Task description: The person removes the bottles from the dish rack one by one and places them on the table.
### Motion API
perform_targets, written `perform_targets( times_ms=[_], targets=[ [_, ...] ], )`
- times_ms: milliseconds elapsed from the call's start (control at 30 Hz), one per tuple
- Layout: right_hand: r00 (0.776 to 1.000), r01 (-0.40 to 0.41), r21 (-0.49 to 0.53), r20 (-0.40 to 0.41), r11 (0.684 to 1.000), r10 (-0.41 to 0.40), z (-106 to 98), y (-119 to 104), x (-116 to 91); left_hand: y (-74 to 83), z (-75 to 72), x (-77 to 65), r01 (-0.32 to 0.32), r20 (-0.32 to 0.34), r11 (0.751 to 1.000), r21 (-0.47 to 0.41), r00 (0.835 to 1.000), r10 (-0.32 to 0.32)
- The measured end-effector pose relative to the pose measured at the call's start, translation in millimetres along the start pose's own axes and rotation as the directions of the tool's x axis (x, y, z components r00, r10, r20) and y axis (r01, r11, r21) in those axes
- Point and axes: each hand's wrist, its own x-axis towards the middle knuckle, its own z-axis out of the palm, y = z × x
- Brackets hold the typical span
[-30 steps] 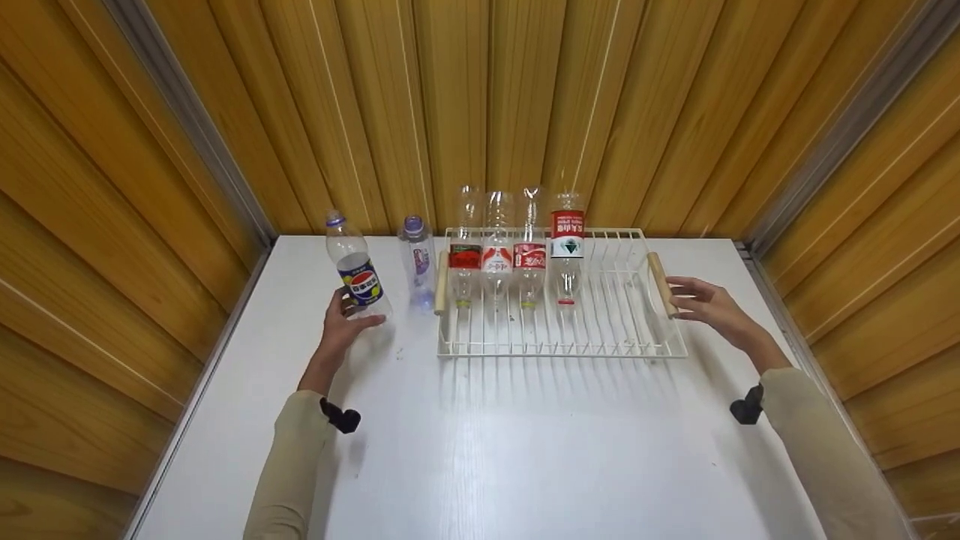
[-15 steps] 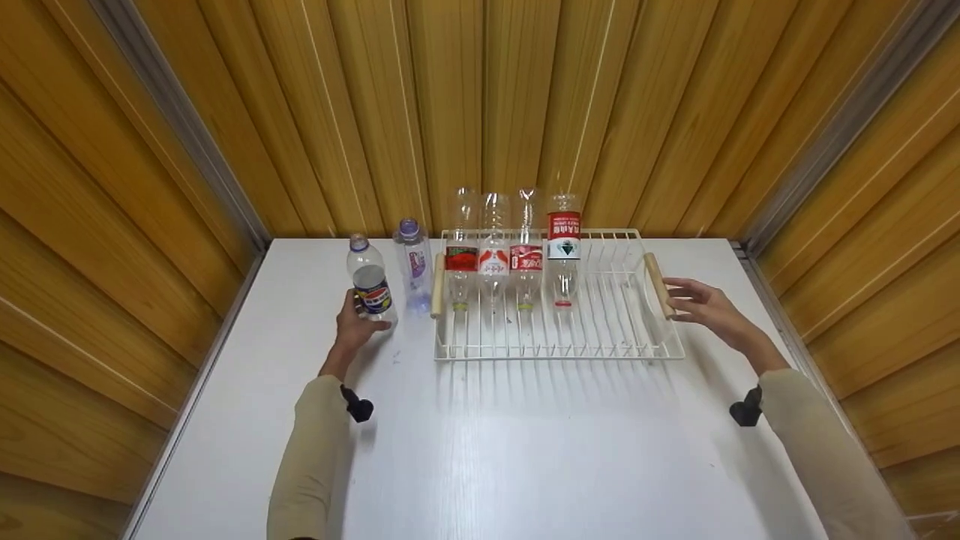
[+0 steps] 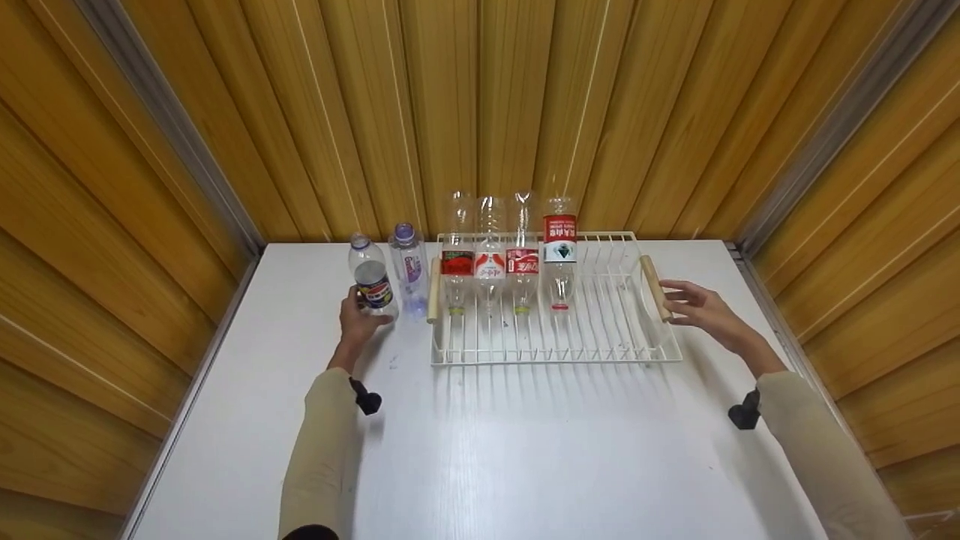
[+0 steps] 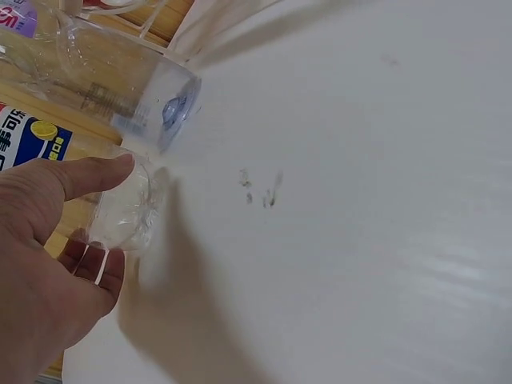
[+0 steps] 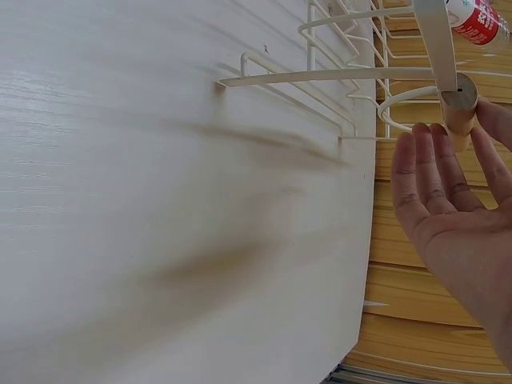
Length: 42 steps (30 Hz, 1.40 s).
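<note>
My left hand (image 3: 357,324) grips a clear plastic bottle (image 3: 369,264) low down, thumb and fingers on opposite sides of its base. The bottle has a blue label with yellow lemons and stands nearly upright; whether its base meets the table I cannot tell. Close on its right stands a purple-tinted bottle (image 3: 409,268), left of a white wire rack (image 3: 555,364). At the rack's other end my right hand (image 3: 705,315) touches the wooden handle (image 3: 655,289), its fingers loosely extended, as the right wrist view also shows.
Several upside-down clear bottles stand in a row in the rack, among them a red-and-white labelled bottle (image 3: 560,240). A second wooden handle (image 3: 434,291) is at the rack's left end. Wood-look panels (image 3: 450,112) enclose the white table (image 3: 525,457) at back and sides.
My left hand has brought the blue-labelled bottle rightward beside the purple-tinted one and straightened it from its earlier tilt. My right hand stays at the rack handle.
</note>
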Motion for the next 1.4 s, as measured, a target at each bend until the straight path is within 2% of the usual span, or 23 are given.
perform_targets(
  times_ms=[167, 267, 467, 633, 767, 900, 1033, 1167, 1267, 1400],
  targets=[
    [1.0, 0.001, 0.005, 0.001, 1.0, -0.001, 2, 0, 0, 2.2, -0.3, -0.4, 0.057, 0.031, 0.998, 0.004, 0.998, -0.057],
    [1.0, 0.003, -0.005, 0.007, 1.0, -0.003, 2, -1, -1, 5.0, 2.0, 0.0, 0.068, 0.032, 0.998, 0.014, 0.997, -0.068],
    [1.0, 0.002, -0.016, 0.013, 1.0, -0.002, 3, 2, -2, 6.3, 6.9, 2.1, 0.08, 0.027, 0.996, 0.026, 0.996, -0.081],
    [1.0, -0.013, -0.03, 0.02, 0.999, 0.013, 3, 3, -3, 3.1, 6.6, 0.7, 0.06, 0.03, 0.998, 0.033, 0.998, -0.061],
    [1.0, -0.014, -0.039, 0.018, 0.999, 0.015, 2, 1, -3, 1.7, 1.0, -3.0, 0.048, 0.015, 0.998, 0.044, 0.999, -0.049],
    [1.0, -0.009, -0.026, 0.016, 1.0, 0.009, 4, -1, -2, 2.3, -13.9, -9.0, 0.076, 0.042, 0.995, 0.068, 0.996, -0.079],
    [1.0, -0.006, -0.019, 0.024, 1.0, 0.007, 6, -2, -1, 6.6, -36.9, -20.6, 0.138, 0.109, 0.984, 0.111, 0.983, -0.15],
    [1.0, -0.009, -0.025, 0.023, 1.0, 0.01, 6, -2, -5, 15.2, -55.7, -35.2, 0.204, 0.2, 0.962, 0.181, 0.95, -0.239],
    [1.0, -0.008, -0.036, 0.027, 0.999, 0.009, 4, -3, -8, 22.5, -63.3, -44.6, 0.182, 0.276, 0.964, 0.194, 0.933, -0.232],
    [1.0, -0.004, -0.036, 0.027, 0.999, 0.005, 2, -4, -9, 32.0, -63.2, -54.2, 0.127, 0.367, 0.978, 0.163, 0.913, -0.179]
  ],
)
